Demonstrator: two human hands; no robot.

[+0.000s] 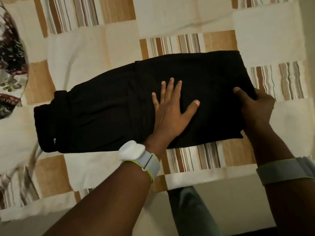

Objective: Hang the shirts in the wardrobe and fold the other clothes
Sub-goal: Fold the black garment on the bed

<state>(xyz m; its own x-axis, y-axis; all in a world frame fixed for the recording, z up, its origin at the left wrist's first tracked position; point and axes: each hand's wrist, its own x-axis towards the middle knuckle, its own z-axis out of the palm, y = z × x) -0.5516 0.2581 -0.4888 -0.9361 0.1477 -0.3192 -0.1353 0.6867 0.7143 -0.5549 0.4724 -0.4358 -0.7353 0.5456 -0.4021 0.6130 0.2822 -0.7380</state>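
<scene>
The black garment (pixel 119 103), already folded into a long band, lay on the patchwork bedspread (pixel 187 19) of the bed, its long axis running from the lower left of the view up toward the right. The left hand (pixel 172 108) rested flat on it a little right of the middle, fingers straight and spread, pressing the cloth down. The right hand (pixel 255 106) held the right-hand end, with the thumb on top and the fingers curled under the edge, so it was clamped on the cloth. That end was therefore the near one for the right hand, while the far end, with what looked like a rolled cuff or waistband, lay well apart to the left, beyond the reach of the pressing palm. Judging from this, the next fold would most likely carry the gripped end leftward along the long axis, over the flat hand as a hinge line. A patterned cloth (pixel 10 57) lay at the left edge.
</scene>
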